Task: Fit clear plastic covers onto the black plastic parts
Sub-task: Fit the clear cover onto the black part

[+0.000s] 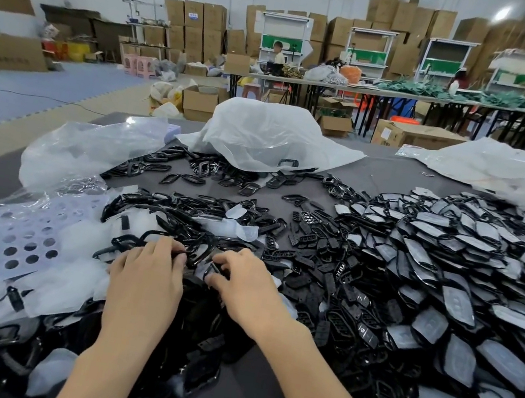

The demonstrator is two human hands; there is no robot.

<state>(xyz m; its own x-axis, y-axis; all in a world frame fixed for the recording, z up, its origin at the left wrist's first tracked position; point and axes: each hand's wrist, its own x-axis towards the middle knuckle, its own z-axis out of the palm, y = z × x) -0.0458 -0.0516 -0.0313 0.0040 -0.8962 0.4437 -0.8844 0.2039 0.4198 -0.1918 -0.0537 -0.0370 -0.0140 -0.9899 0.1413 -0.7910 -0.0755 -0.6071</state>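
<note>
Two bare forearms reach in from the bottom edge over a heap of loose black parts (200, 355) on the grey surface (397, 172). The right hand (241, 287) has its fingers bent and pinches a thin black frame (214, 269) between thumb and fingertips, just above the heap. The left hand (148, 271) lies close beside it, knuckles up, its fingers curled down onto the black pieces; whether it actually grips one cannot be told.

Milky clear covers (238, 229) lie scattered among the black parts in front of the hands and to their left. On the right, a wide pile of covered parts (448, 282), black pieces with pale covers on them, spreads to the frame's edge. A lilac sheet with round holes (28, 239) lies left of the left hand, partly under a clear bag (88, 149). A crumpled white bag (265, 133) sits at the far side of the surface. Cardboard boxes (197, 101) stand on the floor beyond.
</note>
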